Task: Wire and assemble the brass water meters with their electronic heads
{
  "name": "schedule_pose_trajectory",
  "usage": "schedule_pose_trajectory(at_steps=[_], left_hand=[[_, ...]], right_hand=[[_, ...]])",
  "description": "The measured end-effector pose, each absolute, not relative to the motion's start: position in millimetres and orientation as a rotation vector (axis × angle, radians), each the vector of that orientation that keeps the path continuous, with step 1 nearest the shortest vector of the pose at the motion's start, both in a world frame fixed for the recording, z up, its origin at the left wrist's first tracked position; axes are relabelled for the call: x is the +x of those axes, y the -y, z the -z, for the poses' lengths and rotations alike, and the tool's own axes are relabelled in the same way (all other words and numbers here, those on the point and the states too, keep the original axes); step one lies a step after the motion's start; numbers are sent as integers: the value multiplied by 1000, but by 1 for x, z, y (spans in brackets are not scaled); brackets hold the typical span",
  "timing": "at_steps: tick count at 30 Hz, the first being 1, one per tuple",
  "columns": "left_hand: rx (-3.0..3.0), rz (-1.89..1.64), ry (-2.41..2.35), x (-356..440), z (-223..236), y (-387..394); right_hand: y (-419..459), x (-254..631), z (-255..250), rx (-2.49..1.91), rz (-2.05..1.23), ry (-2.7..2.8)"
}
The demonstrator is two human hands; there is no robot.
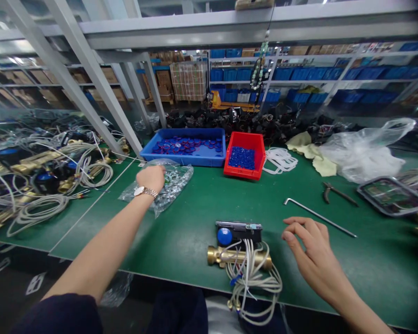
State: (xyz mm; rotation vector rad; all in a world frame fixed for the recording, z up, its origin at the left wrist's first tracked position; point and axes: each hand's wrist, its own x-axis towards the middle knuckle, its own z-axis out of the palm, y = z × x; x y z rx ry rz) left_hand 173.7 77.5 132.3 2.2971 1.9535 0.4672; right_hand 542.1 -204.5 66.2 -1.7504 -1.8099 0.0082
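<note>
My left hand, with a watch on the wrist, reaches into a clear plastic bag of small shiny parts. Its fingers are curled, and what they pinch is hidden. My right hand hovers over the green table, fingers loosely bent and apart, nothing in them. Between the hands, near the front edge, lies a brass meter body with a black housing, a blue round button and coiled grey cables that hang over the edge. A hex key lies just beyond my right hand.
A blue tray of blue discs and a red bin of small blue pieces stand at the back. Pliers, a plastic bag and a framed part lie right. Cabled brass units crowd the left.
</note>
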Motion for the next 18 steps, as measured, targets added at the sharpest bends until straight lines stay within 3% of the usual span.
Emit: schedule_pose_trajectory(at_steps=[4, 7, 10, 18], left_hand=[[2439, -579, -1898, 198, -137, -34], [2666, -801, -1531, 235, -140, 19], [2693, -1099, -1167, 271, -143, 73], [2494, -1088, -1028, 270, -147, 110]], right_hand=[[195, 521, -89, -1667, 160, 1744], [182, 491, -108, -1509, 255, 1807], [171, 462, -118, -1372, 143, 1946], [177, 490, -126, -1442, -278, 2029]])
